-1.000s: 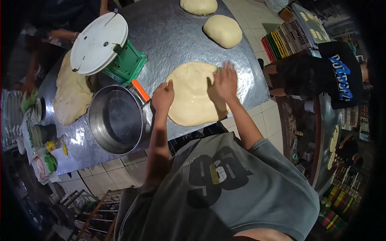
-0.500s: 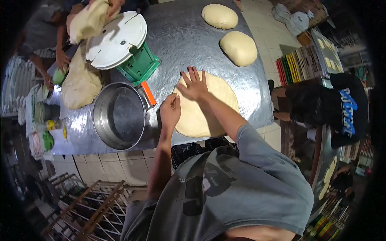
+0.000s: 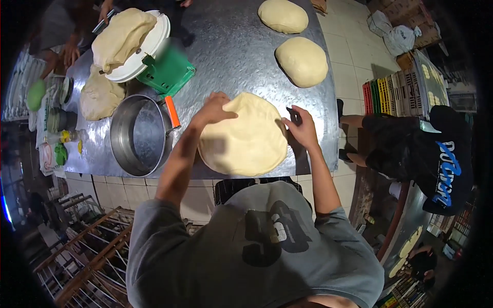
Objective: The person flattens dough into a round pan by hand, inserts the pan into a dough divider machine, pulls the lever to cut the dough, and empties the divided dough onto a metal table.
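Note:
A broad, flattened round of pale dough [image 3: 245, 138] lies on the metal table in front of me. My left hand [image 3: 211, 110] is at its upper left edge, thumb resting on the dough and fingers spread past the rim. At the right edge is my right hand [image 3: 304, 128], its thumb tip touching the dough and its bent fingers held apart from the thumb over the table. Two smooth dough balls, a far one [image 3: 283, 16] and a nearer one [image 3: 303, 61], sit at the back right. The undersides of my fingers are hidden.
Left of the dough stands a round metal pan [image 3: 118, 138] beside an orange-handled tool [image 3: 173, 111]. Behind it, a green scale [image 3: 167, 72] carries a dough lump [image 3: 123, 36] on its white plate; more dough [image 3: 100, 97] lies below. Another person's hand [image 3: 69, 54] is at far left.
My right hand has left the dough's top for its right edge; my left hand has moved up along the left side. The other person's dough lump now rests on the scale.

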Demonstrator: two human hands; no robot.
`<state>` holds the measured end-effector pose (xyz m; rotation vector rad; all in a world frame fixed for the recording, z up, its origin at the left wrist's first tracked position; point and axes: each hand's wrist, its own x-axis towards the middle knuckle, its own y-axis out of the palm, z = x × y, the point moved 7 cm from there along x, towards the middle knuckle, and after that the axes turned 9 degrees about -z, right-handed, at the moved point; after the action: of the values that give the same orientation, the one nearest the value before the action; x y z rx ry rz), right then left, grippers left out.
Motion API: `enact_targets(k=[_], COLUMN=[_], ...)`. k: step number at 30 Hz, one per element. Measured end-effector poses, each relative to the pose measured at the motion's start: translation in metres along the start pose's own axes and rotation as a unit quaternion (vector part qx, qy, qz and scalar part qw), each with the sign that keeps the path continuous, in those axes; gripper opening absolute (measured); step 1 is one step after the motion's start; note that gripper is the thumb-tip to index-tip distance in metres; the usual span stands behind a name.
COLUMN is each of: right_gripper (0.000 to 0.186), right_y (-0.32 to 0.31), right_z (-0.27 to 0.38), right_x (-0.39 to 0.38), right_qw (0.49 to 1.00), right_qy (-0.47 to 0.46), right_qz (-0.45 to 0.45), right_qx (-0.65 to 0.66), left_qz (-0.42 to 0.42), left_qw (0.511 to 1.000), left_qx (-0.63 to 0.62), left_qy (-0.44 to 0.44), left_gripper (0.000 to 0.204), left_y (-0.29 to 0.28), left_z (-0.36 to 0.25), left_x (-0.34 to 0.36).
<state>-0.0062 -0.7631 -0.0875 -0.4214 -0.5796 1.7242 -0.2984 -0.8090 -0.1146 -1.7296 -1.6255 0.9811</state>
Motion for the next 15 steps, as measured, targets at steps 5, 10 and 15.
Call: enact_targets(k=[5,10,15], right_gripper=[0.115,0.08,0.03], right_y=[0.017,0.061,0.053], right_z=[0.008,0.019,0.194], right_x=[-0.026,-0.06,-0.109], right_qw=[0.987,0.954,0.866], right_qy=[-0.074,-0.012,-0.049], right_qz=[0.068,0.17,0.489], right_qx=[-0.125,0.246,0.092], left_qz=[0.186,0.142,-0.042], left_qw=[0.925,0.838,0.796], left_qx=[-0.331,-0.524,-0.594], left_qy=[-0.028,0.059,-0.104], left_gripper=[0.043,0.015,0.016], left_y=[0.006,-0.077,-0.142], left_z=[-0.044,-0.117,-0.052], left_x=[-0.092,-0.223,-0.338])
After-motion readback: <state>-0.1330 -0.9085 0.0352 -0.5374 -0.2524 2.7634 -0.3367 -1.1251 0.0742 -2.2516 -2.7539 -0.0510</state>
